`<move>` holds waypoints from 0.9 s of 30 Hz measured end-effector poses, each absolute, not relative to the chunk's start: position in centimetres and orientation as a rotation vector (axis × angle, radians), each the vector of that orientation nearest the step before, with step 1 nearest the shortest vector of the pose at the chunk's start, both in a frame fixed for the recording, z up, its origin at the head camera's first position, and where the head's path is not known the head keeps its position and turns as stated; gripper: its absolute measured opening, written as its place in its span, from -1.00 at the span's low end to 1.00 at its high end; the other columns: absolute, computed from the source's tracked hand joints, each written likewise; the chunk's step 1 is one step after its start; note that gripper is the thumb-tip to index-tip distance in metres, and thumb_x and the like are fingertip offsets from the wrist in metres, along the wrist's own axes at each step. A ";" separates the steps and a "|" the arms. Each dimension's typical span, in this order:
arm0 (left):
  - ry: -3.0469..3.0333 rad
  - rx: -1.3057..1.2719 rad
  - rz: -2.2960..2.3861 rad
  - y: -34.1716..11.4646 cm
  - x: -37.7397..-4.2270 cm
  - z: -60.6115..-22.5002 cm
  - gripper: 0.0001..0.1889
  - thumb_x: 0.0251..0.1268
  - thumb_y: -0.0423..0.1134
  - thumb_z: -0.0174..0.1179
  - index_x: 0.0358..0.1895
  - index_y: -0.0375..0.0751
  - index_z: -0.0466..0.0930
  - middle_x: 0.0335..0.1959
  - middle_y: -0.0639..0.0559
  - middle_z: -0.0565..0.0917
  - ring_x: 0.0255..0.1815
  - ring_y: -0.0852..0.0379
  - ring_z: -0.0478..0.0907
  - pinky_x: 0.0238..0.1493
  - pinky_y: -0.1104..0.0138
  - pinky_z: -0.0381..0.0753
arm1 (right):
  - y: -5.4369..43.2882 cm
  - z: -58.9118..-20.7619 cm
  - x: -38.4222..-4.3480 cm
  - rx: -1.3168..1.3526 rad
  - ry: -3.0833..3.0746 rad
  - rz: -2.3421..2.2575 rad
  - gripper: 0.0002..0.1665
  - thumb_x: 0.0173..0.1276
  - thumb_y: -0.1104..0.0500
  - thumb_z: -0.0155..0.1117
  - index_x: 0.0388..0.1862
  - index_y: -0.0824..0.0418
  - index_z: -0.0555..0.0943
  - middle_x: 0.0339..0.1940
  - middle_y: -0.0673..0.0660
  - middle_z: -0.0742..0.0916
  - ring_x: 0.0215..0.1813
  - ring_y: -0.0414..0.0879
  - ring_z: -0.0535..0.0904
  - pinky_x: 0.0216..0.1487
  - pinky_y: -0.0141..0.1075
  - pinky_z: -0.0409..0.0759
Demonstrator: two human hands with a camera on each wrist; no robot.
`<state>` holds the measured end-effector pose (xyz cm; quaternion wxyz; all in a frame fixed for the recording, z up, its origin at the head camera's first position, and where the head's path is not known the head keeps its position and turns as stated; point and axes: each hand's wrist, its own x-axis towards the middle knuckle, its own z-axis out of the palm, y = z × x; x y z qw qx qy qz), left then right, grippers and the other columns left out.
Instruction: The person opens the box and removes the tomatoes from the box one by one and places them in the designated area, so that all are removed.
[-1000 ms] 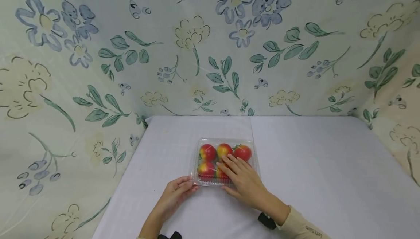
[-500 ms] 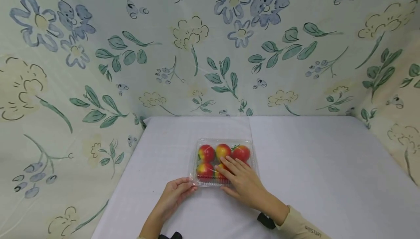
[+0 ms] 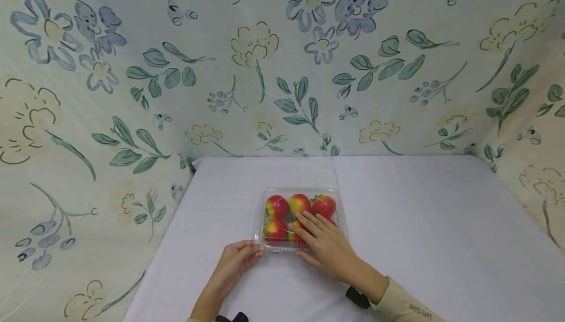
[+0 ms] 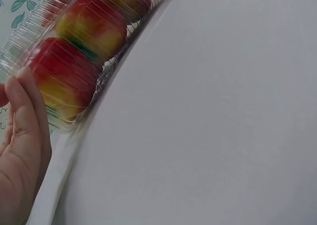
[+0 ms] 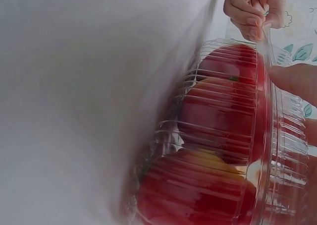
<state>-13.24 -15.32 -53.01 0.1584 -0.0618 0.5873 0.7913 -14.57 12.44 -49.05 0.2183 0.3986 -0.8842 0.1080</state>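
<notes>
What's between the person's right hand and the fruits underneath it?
A clear plastic lid lies between the right hand and the fruits, as the head view shows.

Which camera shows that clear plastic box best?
The head view: the whole clear plastic box fits in frame, though the right hand covers part. Both wrist views show its ribbed side, cut off by the frame: top edge in the left, bottom edge in the right.

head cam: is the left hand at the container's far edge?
No, the left hand pinches the clear container at its near left corner.
</notes>
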 end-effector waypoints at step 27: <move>1.737 -0.184 2.225 -15.6 -13.3 -52.8 -0.82 0.37 -0.45 0.14 -0.11 -0.54 0.62 -0.28 -0.11 0.73 -0.22 0.14 0.71 -0.03 0.35 0.66 | 12.4 -49.0 -14.5 1.102 -2.459 0.291 -0.23 0.21 -0.13 0.48 0.35 0.14 0.54 0.41 0.25 0.50 0.43 0.18 0.37 0.38 0.09 0.35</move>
